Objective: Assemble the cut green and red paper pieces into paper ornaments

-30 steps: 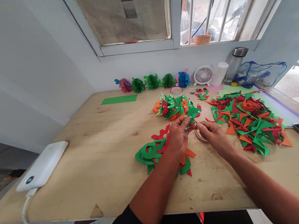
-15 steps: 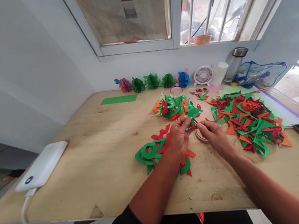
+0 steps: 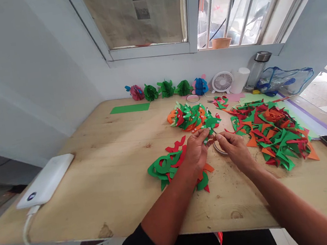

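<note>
Head camera looks forward, down at the hands.

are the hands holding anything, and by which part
The left hand holds a green paper cutout by its near edge. The right hand pinches something slim; what it is, and which part, cannot be told.

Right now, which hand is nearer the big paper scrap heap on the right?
Right. The right hand is left of the paper scrap heap; the left hand is farther left.
</note>
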`<action>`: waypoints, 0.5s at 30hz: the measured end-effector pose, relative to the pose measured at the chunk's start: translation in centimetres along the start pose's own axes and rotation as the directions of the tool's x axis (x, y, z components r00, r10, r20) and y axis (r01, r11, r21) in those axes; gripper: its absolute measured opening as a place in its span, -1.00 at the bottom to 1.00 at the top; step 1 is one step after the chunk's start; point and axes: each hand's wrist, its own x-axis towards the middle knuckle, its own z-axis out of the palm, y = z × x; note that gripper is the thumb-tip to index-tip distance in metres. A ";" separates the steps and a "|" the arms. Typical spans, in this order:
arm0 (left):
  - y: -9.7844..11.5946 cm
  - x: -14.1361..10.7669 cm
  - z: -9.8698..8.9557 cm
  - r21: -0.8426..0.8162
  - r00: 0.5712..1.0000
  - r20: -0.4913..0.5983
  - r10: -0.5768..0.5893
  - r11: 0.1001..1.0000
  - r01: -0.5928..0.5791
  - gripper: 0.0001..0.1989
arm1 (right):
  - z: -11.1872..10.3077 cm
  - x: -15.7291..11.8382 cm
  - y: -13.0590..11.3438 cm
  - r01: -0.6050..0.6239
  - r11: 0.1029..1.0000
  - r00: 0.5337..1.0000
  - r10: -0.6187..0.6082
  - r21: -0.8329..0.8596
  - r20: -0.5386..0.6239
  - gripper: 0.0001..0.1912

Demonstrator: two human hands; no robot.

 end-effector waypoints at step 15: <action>-0.1 0.0 0.0 -0.023 1.000 0.004 -0.019 1.000 0.019 -0.85 | 0.1 0.0 0.1 0.042 0.999 0.999 -0.042 0.013 -0.023 -0.60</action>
